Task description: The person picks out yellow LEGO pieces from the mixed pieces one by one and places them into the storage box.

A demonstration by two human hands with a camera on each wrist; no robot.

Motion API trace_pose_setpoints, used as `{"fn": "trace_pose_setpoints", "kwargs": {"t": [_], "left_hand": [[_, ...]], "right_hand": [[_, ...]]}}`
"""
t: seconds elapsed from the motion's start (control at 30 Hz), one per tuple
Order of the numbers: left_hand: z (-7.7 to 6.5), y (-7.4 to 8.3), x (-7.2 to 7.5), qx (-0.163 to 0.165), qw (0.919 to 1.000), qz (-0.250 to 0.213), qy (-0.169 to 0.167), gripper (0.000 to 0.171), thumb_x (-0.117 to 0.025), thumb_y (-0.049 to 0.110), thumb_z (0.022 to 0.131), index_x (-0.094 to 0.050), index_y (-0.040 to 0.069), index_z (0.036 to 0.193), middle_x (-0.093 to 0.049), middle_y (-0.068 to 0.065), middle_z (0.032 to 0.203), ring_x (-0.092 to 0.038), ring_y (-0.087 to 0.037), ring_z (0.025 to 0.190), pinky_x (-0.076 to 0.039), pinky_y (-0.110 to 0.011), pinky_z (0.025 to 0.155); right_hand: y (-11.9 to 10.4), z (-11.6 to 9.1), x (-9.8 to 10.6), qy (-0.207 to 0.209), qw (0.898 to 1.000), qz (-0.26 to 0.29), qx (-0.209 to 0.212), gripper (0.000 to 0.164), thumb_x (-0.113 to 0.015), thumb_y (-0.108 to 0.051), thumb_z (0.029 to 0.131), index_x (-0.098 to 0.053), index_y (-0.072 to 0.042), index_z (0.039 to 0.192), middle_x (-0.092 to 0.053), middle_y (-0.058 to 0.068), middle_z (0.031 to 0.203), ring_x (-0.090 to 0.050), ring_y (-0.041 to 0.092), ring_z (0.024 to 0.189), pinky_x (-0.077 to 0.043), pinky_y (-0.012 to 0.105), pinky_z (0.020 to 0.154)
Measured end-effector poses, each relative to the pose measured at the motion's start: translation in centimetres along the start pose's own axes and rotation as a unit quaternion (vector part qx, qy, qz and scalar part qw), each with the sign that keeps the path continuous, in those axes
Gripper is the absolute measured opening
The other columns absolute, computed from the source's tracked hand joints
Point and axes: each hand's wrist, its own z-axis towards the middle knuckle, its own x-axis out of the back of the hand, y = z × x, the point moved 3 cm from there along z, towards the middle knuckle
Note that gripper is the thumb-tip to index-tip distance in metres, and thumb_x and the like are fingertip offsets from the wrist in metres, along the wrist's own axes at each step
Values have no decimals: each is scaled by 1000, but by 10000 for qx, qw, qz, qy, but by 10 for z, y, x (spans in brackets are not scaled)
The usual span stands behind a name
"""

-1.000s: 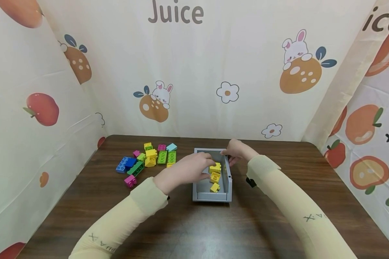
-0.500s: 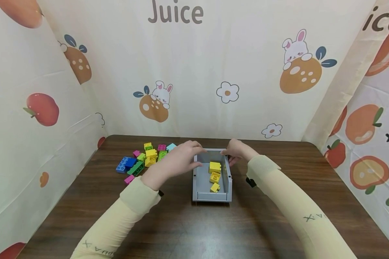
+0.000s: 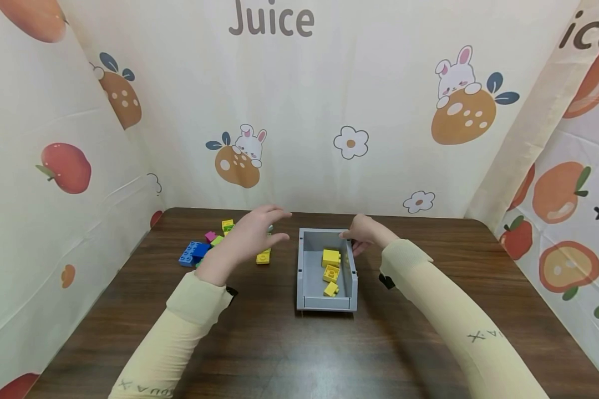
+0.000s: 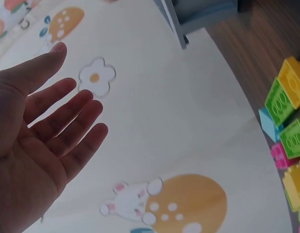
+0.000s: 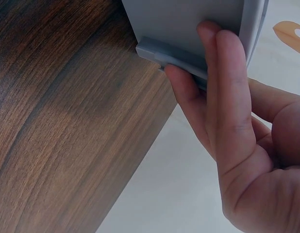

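Note:
A grey box (image 3: pixel 326 303) stands on the table with its top uncovered, holding three yellow bricks (image 3: pixel 331 257) in a row along its floor. My right hand (image 3: pixel 371 233) grips the box's right wall near the back corner. In the right wrist view, its fingers (image 5: pixel 232 82) lie along the outer grey wall. Held over the brick pile to the left of the box, my left hand (image 3: pixel 244 238) has spread, empty fingers, and its palm (image 4: pixel 33 170) shows bare in the left wrist view. Part of the pile is hidden behind this hand.
Left of the box lie several toy bricks: blue bricks (image 3: pixel 193 252), a pink one (image 3: pixel 210 236), a yellow one (image 3: pixel 263 257) and green bricks (image 4: pixel 295 136) among them. The brown table (image 3: pixel 324 354) ends at a printed curtain (image 3: pixel 299 166) behind.
My left hand has moved left from over the box to above the loose bricks, its fingers empty. The right hand and the box have stayed in place.

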Motion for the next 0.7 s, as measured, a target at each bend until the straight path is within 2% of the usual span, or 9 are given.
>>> {"fn": "trace_pose_setpoints", "kwargs": {"t": [0.2, 0.43, 0.7], "left_hand": [[-7, -17, 8, 269, 9994, -141, 154, 52, -73, 29, 83, -57, 13, 130, -55, -9, 130, -50, -27, 121, -46, -45, 98], [-17, -40, 10, 591, 9977, -156, 305, 51, -73, 24, 83, -56, 10, 129, -55, -11, 130, -50, -30, 121, -46, -47, 97], [-27, -66, 8, 955, 9952, -176, 153, 51, -69, 27, 86, -55, 8, 131, -52, -14, 132, -47, -33, 123, -41, -52, 101]], "right_hand": [[1, 1, 0, 7, 10000, -43, 44, 28, -59, -23, 94, -66, 3, 84, -61, 9, 65, -64, 14, 51, -57, 38, 73], [1, -1, 0, 2, 9998, -172, 66, 29, -59, -23, 94, -66, 2, 83, -60, 8, 63, -63, 13, 50, -56, 39, 75], [0, -1, 0, 11, 10000, -35, 81, 28, -59, -23, 94, -66, 3, 86, -60, 8, 66, -62, 13, 51, -57, 39, 75]]}}
